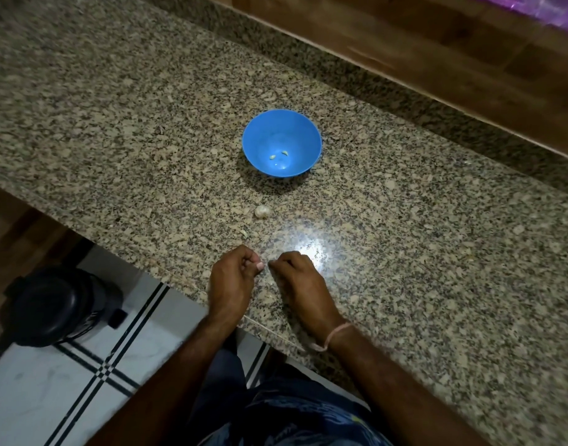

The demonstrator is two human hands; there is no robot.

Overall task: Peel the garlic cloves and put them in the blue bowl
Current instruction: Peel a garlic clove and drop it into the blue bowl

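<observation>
Nearest me, well short of the bowl (260,130), my left hand (231,280) has its fingers curled in, thumb and forefinger pinching a small pale bit that I take for a clove (260,266), though it is too small to be sure. Just beside it, equally short of the bowl, my right hand (300,280) is curled too, its tips almost meeting the left; whether they grip any skin I cannot tell. I judge the peeling is under way. To do it well I should hold the clove steady in the left, catch a loose edge of skin with a right nail, and pull along its length, working low over the counter (115,123). Between my hands and the bowl lies more garlic (262,211), unpeeled. Inside the bowl rest peeled cloves (284,153).
</observation>
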